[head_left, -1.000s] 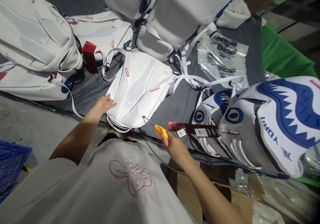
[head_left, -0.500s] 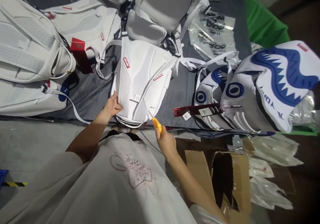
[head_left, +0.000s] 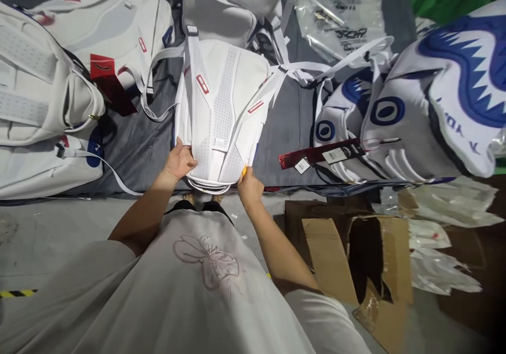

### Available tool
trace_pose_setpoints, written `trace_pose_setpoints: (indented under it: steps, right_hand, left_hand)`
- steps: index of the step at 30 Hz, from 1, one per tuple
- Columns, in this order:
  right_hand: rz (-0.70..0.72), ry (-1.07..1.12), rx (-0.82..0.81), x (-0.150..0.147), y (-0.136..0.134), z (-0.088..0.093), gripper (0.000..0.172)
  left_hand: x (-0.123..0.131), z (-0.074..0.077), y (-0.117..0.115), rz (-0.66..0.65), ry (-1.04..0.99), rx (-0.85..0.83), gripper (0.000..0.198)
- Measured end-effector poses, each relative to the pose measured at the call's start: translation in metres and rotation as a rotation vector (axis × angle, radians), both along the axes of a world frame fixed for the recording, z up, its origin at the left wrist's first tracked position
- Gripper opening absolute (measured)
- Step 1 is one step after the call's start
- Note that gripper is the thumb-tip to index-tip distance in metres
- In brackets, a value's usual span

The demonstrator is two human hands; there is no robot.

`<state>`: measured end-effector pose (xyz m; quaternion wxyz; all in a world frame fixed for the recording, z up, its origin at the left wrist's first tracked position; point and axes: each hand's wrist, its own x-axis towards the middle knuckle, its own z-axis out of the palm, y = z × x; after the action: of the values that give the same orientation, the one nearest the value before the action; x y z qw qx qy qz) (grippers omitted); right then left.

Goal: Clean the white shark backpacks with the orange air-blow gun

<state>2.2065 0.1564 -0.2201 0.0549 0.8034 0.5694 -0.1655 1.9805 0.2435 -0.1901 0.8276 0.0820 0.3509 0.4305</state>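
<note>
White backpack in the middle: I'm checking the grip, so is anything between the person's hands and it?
Nothing visible on the left: the left hand lies directly on the white backpack at its lower left edge. The right hand is at the lower right corner, shut on a yellow tool, the only thing between that hand and the bag.

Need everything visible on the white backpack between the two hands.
The white backpack lies back-panel up on grey cloth, bottom end toward the person. It looks like smooth synthetic leather, with perforated strips down the panel, two shoulder straps bearing small red labels, and white webbing trailing from both sides. The left hand clasps its lower left corner, thumb on top; the right hand, holding a yellow-handled tool, meets its lower right corner. More white bags crowd its top end.
</note>
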Motion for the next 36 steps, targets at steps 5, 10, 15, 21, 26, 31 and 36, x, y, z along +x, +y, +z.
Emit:
trace_pose_setpoints:
  steps: [5,10,15,21,26,31,36]
  right_hand:
    - [-0.041,0.037,0.082,0.009,-0.028,-0.003,0.039]
    - [-0.138,0.085,0.117,0.004,-0.056,-0.023,0.042]
    - [-0.186,0.136,0.187,0.0,-0.056,-0.036,0.047]
    - [-0.221,0.134,0.209,-0.002,-0.052,-0.039,0.046]
    - [-0.224,0.104,0.227,0.003,-0.053,-0.037,0.044]
    - [-0.087,0.071,0.179,0.014,-0.064,-0.029,0.04]
    - [-0.099,0.005,0.077,0.023,-0.057,-0.018,0.034]
  left_hand:
    - [-0.004,0.002,0.003,-0.012,-0.03,-0.054,0.062]
    - [-0.008,-0.011,0.004,-0.047,-0.066,-0.026,0.068]
    - [-0.006,-0.009,0.0,-0.004,-0.078,-0.023,0.063]
    - [-0.001,-0.002,-0.001,0.015,-0.051,-0.042,0.054]
    - [-0.015,0.004,-0.012,-0.086,-0.017,0.003,0.046]
    - [-0.017,0.0,-0.012,-0.034,-0.046,-0.019,0.054]
    - [-0.003,-0.007,-0.003,-0.098,-0.095,-0.034,0.061]
